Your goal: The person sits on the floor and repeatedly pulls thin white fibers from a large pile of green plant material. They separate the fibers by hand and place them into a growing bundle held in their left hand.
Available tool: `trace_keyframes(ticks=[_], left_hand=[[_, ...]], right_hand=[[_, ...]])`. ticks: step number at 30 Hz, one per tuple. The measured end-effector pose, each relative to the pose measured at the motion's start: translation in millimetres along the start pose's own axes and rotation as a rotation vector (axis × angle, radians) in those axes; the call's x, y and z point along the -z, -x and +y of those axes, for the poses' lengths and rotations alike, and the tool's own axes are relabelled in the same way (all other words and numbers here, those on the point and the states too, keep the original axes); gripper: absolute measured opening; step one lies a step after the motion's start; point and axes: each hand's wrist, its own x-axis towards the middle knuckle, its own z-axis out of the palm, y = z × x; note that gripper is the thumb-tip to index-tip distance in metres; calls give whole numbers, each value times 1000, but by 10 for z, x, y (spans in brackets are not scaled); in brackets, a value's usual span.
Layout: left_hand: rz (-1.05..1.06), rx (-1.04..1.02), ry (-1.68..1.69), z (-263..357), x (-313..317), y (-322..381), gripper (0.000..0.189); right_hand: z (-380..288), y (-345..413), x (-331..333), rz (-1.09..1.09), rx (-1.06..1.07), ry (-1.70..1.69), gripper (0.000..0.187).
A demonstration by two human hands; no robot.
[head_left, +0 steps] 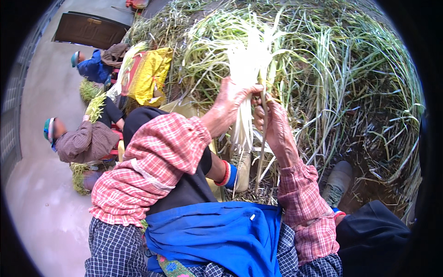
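Observation:
My left hand (230,100) is closed around a bundle of pale, leafy plant stalks (242,124), whose white ends hang below the fist and whose tops glare in the light. Close beside it, at the bundle's right, my right hand (273,124) has its fingers curled at a single longer stalk (262,152), which hangs down over the palm side. The two hands nearly touch at the fingertips. A large heap of long green stalks and leaves (325,76) lies beyond and to the right of both hands.
Two people sit at the left, one in a brown checked jacket (83,142), another in blue (93,67). A yellow sack (148,74) stands near them with pale stalks alongside. My shoes (337,183) rest at the heap's near edge. Blue cloth (214,235) covers my lap.

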Motion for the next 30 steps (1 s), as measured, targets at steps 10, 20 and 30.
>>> trace_keyframes(ticks=[10, 20, 30], left_hand=[[83, 39, 43, 21, -97, 46, 15], [-5, -36, 50, 160, 90, -25, 17], [-5, -43, 153, 621, 441, 66, 21]], right_hand=[[84, -15, 133, 209, 125, -34, 35], [167, -170, 667, 89, 250, -434, 20], [-8, -15, 1017, 424, 363, -14, 21]])
